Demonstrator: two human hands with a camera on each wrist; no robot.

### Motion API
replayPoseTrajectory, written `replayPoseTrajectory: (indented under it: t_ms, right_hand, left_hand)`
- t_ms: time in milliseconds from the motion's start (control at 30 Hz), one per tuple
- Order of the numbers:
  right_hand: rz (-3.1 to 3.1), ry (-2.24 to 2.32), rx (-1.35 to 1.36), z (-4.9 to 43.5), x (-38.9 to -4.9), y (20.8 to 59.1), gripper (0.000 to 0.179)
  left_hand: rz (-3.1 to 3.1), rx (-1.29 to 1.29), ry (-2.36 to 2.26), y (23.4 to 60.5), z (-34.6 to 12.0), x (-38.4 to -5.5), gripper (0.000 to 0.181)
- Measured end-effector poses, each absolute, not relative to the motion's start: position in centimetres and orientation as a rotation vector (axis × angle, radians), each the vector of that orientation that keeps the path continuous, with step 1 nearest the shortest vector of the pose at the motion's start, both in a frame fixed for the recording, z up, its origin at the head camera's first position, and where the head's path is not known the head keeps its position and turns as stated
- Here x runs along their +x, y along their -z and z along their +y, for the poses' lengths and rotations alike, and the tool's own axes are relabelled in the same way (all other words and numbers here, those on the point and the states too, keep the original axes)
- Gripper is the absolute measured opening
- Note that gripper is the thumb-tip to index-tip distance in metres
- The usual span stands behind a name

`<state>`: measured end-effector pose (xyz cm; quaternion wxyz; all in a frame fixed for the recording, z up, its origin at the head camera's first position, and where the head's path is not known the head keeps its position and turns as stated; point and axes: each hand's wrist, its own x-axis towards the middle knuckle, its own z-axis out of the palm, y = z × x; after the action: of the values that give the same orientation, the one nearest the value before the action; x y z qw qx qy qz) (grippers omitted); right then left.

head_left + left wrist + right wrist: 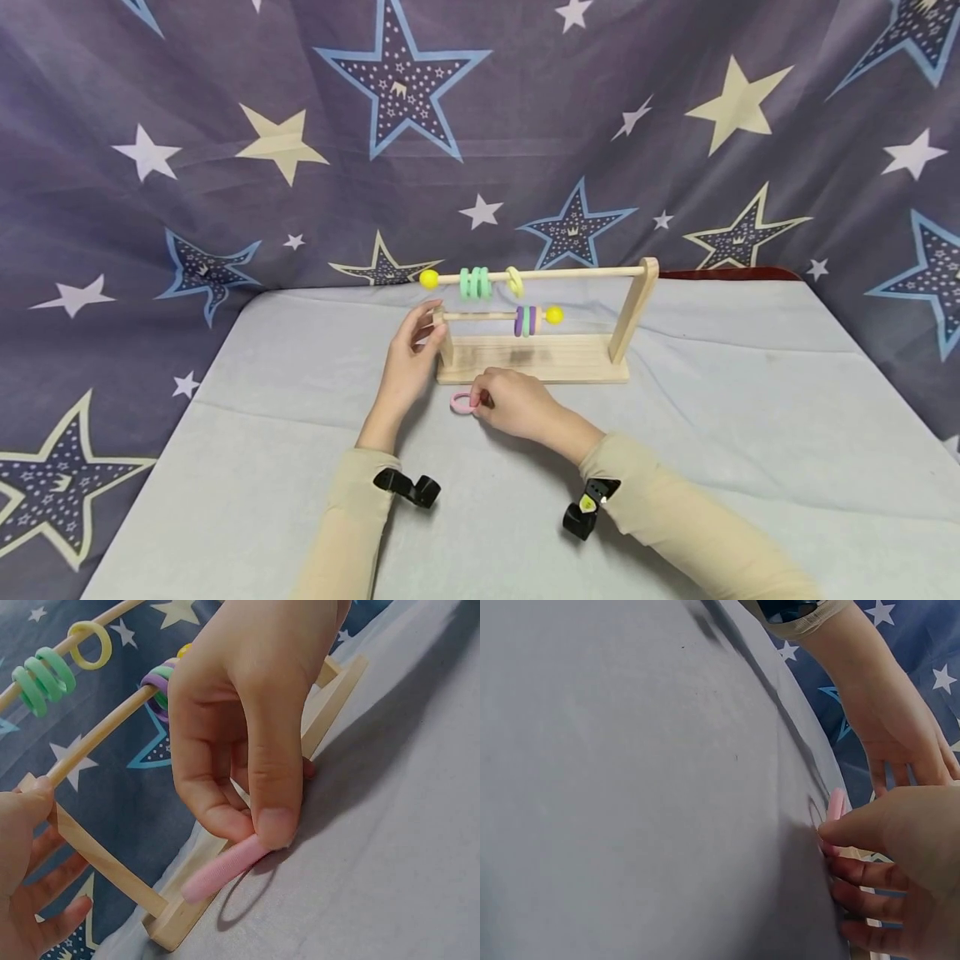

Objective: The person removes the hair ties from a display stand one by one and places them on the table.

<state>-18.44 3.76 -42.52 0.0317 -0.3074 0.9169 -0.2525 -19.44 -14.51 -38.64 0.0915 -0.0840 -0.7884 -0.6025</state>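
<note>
Your beige right sleeve (697, 517) and left sleeve (341, 508) lie nearest the camera, black wrist camera (577, 521) at the right cuff. Pink ring (225, 871): in front of the wooden stand (581, 371), near the short post (447, 348), low over the table (262, 467); its shadow suggests the free side is off the cloth.

Risks: you've got the ring by one edge, so a slack thumb or a brush against the base could swivel or drop it. Your right hand (517, 404) sits close to the base; a careless lift could shove the stand askew or hit the lower rod (480, 316). Too hard a tug from your left hand (407, 357) could tip the stand, and the green rings (475, 283) might slide along the upper rod (577, 273).

Pose: right forearm angles in from your right, knuckles up, thumb and index narrow on the ring's edge, other fingers bent behind. Left arm reaches forward, thumb and index at the short post's top, seemingly a light pinch; remaining fingers spread past it, holding nothing. Can't tell how firm either grip is.
</note>
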Motion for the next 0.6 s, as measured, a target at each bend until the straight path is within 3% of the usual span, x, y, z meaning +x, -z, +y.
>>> replayPoseTrajectory:
  t_ms: [267,600]
  right_hand:
    - [2.844,0.726,-0.970,3.5,-18.4,42.5,0.007]
    - [2.799,0.974,-0.886,5.1,-18.1,42.3,0.007]
  left_hand:
    - [-2.344,-0.249,1.787,38.5,-14.7,-19.5,0.042]
    - [-2.352,-0.256,1.779,38.5,-14.7,-19.4,0.041]
